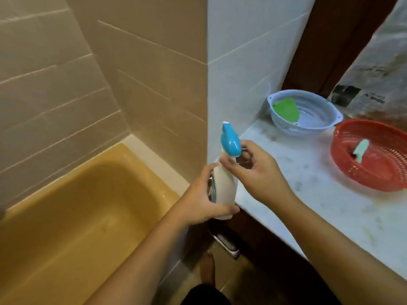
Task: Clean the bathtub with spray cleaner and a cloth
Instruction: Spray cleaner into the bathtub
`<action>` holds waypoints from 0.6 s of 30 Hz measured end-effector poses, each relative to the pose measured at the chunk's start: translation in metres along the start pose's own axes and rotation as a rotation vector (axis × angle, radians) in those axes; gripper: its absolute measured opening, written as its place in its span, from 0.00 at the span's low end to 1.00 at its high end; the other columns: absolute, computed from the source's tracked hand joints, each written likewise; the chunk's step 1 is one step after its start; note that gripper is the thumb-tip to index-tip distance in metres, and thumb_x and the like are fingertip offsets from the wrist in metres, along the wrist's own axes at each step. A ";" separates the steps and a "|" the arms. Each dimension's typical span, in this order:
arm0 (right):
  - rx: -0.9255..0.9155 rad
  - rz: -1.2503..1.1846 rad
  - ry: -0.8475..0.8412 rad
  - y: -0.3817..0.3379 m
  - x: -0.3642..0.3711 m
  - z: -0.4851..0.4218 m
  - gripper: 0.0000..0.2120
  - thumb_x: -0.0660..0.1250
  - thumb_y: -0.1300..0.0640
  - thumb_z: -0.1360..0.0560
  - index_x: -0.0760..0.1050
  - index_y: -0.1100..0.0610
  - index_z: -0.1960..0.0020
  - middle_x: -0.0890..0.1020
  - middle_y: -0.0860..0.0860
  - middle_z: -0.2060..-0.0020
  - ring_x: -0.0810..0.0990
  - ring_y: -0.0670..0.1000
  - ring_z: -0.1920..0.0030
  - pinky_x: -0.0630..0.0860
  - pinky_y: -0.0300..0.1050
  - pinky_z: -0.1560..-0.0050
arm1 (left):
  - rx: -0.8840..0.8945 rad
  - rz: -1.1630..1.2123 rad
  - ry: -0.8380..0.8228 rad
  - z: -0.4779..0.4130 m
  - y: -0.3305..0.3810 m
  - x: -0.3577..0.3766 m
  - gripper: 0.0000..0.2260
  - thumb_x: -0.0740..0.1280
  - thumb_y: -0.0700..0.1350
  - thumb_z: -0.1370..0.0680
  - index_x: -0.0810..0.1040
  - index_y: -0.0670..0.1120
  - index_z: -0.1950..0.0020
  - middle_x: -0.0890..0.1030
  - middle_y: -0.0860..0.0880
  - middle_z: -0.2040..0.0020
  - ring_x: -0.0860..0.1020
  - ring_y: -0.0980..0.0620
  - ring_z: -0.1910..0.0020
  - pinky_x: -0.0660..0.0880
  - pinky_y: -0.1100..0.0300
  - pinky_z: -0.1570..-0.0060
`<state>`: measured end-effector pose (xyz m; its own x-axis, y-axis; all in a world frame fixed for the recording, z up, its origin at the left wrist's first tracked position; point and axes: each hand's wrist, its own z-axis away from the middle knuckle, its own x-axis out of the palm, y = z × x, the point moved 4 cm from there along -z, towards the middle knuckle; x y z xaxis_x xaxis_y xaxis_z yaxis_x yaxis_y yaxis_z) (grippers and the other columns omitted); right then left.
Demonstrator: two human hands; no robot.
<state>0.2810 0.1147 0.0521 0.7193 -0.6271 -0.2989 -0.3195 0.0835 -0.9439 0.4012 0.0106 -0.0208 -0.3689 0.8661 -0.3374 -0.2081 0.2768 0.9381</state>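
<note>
White and capped by a blue trigger head (231, 142), the spray bottle (225, 183) is held roughly upright in the air just off the near left corner of the marble countertop (319, 194), between that corner and the end of the mustard-yellow bathtub (77, 205). Its lower body is gripped by the left hand (202, 199), with fingers and thumb wrapped round it from the left. The neck, just under the trigger head, is held by the right hand (257, 170), with fingers curled about it and the thumb raised behind the head; the exact grip is made hard to read by blur. Further back on the countertop, near the white tiled wall (242, 51), a pale blue colander (317, 119) is stood with a green item (286, 108) inside. Just beside it, toward the right edge, a red basket (374, 172) is seen holding a pale green item (361, 150). Whether either item is a cloth cannot be told.
</note>
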 end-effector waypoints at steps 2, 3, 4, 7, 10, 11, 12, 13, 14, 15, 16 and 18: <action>-0.001 0.005 -0.087 -0.004 0.042 0.006 0.21 0.76 0.42 0.26 0.76 0.49 0.38 0.86 0.42 0.53 0.84 0.41 0.52 0.77 0.36 0.51 | -0.060 -0.006 0.073 0.039 -0.018 -0.020 0.42 0.85 0.52 0.34 0.63 0.63 0.29 0.75 0.64 0.39 0.76 0.64 0.40 0.79 0.59 0.42; -0.005 0.028 -0.124 -0.007 0.063 0.008 0.20 0.75 0.41 0.26 0.76 0.48 0.39 0.85 0.40 0.55 0.83 0.39 0.54 0.76 0.33 0.53 | -0.092 -0.015 0.110 0.058 -0.028 -0.028 0.41 0.85 0.51 0.34 0.63 0.62 0.29 0.75 0.64 0.40 0.75 0.65 0.40 0.78 0.63 0.43; -0.013 0.061 -0.150 -0.009 0.085 0.010 0.18 0.75 0.41 0.25 0.76 0.47 0.42 0.83 0.41 0.57 0.81 0.39 0.57 0.74 0.32 0.56 | -0.122 -0.023 0.141 0.075 -0.037 -0.037 0.41 0.85 0.51 0.34 0.63 0.61 0.29 0.74 0.63 0.39 0.74 0.66 0.41 0.77 0.65 0.44; -0.042 0.141 -0.209 -0.012 0.153 0.014 0.15 0.72 0.38 0.24 0.76 0.48 0.54 0.80 0.44 0.58 0.77 0.41 0.56 0.72 0.37 0.56 | -0.216 -0.038 0.205 0.124 -0.068 -0.061 0.43 0.85 0.54 0.35 0.61 0.59 0.28 0.73 0.59 0.37 0.74 0.63 0.39 0.76 0.61 0.39; -0.044 0.115 -0.252 -0.009 0.223 0.023 0.18 0.71 0.38 0.24 0.79 0.54 0.54 0.81 0.49 0.57 0.78 0.43 0.52 0.73 0.36 0.52 | -0.324 -0.051 0.261 0.166 -0.100 -0.089 0.43 0.85 0.56 0.37 0.61 0.59 0.31 0.74 0.58 0.38 0.76 0.59 0.40 0.78 0.54 0.38; -0.031 0.092 -0.257 -0.007 0.245 0.028 0.19 0.72 0.38 0.24 0.78 0.55 0.55 0.80 0.49 0.59 0.78 0.46 0.55 0.75 0.40 0.52 | -0.359 -0.057 0.272 0.179 -0.109 -0.097 0.43 0.85 0.56 0.37 0.62 0.58 0.31 0.75 0.58 0.39 0.77 0.59 0.41 0.78 0.54 0.40; -0.011 0.068 -0.266 -0.007 0.267 0.034 0.18 0.72 0.39 0.24 0.78 0.55 0.55 0.80 0.50 0.60 0.79 0.48 0.57 0.76 0.45 0.53 | -0.392 -0.066 0.277 0.191 -0.118 -0.105 0.43 0.85 0.56 0.37 0.62 0.57 0.32 0.76 0.57 0.41 0.77 0.60 0.42 0.79 0.57 0.42; 0.015 0.047 -0.277 -0.005 0.290 0.039 0.17 0.73 0.40 0.24 0.77 0.55 0.54 0.80 0.50 0.62 0.79 0.49 0.59 0.76 0.47 0.54 | -0.421 -0.072 0.279 0.202 -0.127 -0.114 0.43 0.85 0.54 0.37 0.62 0.55 0.32 0.77 0.57 0.41 0.77 0.61 0.43 0.78 0.62 0.45; 0.040 0.036 -0.286 -0.002 0.312 0.044 0.16 0.73 0.42 0.24 0.77 0.55 0.55 0.80 0.50 0.62 0.78 0.49 0.60 0.76 0.48 0.55 | -0.446 -0.066 0.279 0.213 -0.137 -0.122 0.42 0.85 0.52 0.36 0.62 0.54 0.31 0.77 0.56 0.42 0.78 0.61 0.45 0.76 0.67 0.49; 0.062 0.039 -0.290 0.002 0.334 0.048 0.15 0.73 0.43 0.24 0.76 0.55 0.55 0.80 0.50 0.63 0.78 0.49 0.61 0.75 0.48 0.56 | -0.474 -0.058 0.272 0.222 -0.149 -0.130 0.42 0.85 0.50 0.35 0.62 0.52 0.31 0.77 0.56 0.42 0.78 0.61 0.46 0.75 0.69 0.52; 0.080 0.052 -0.295 0.007 0.355 0.052 0.15 0.73 0.45 0.24 0.76 0.55 0.56 0.79 0.50 0.64 0.77 0.49 0.63 0.74 0.48 0.57 | -0.504 -0.044 0.257 0.231 -0.162 -0.138 0.41 0.85 0.50 0.35 0.62 0.52 0.31 0.78 0.56 0.42 0.78 0.62 0.46 0.74 0.70 0.53; 0.134 0.072 -0.315 0.023 0.396 0.060 0.14 0.74 0.49 0.25 0.74 0.57 0.58 0.78 0.51 0.66 0.75 0.50 0.65 0.73 0.51 0.60 | -0.574 -0.054 0.202 0.249 -0.189 -0.155 0.38 0.83 0.54 0.33 0.64 0.52 0.31 0.78 0.58 0.41 0.77 0.63 0.45 0.74 0.70 0.50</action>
<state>0.5962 -0.0853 -0.0962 0.8598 -0.3477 -0.3740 -0.3073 0.2326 -0.9227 0.7226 -0.0720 -0.1262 -0.4970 0.7455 -0.4441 -0.6655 0.0009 0.7464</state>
